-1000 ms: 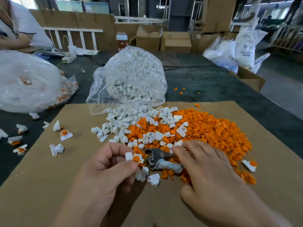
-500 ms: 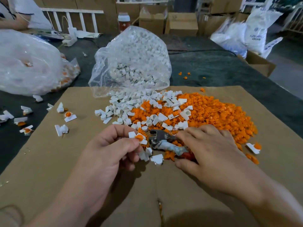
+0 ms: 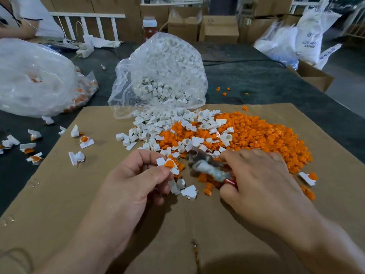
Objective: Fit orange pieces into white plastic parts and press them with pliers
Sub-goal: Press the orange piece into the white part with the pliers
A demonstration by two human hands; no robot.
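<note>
Left hand [image 3: 136, 180] pinches the orange-filled white part [image 3: 161, 161] just left of the blurred pliers [image 3: 205, 165] nose; right hand [image 3: 262, 180] seemingly grips their handles.

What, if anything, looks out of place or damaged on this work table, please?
A few orange pieces lie strayed on the dark table cover, beyond the cardboard sheet that holds the main pile. The cardboard's near edge also has a short tear.

Two bare hands, the left hand [image 3: 136, 180] and the right hand [image 3: 262, 186]; forearms bare down to the frame's edge.
</note>
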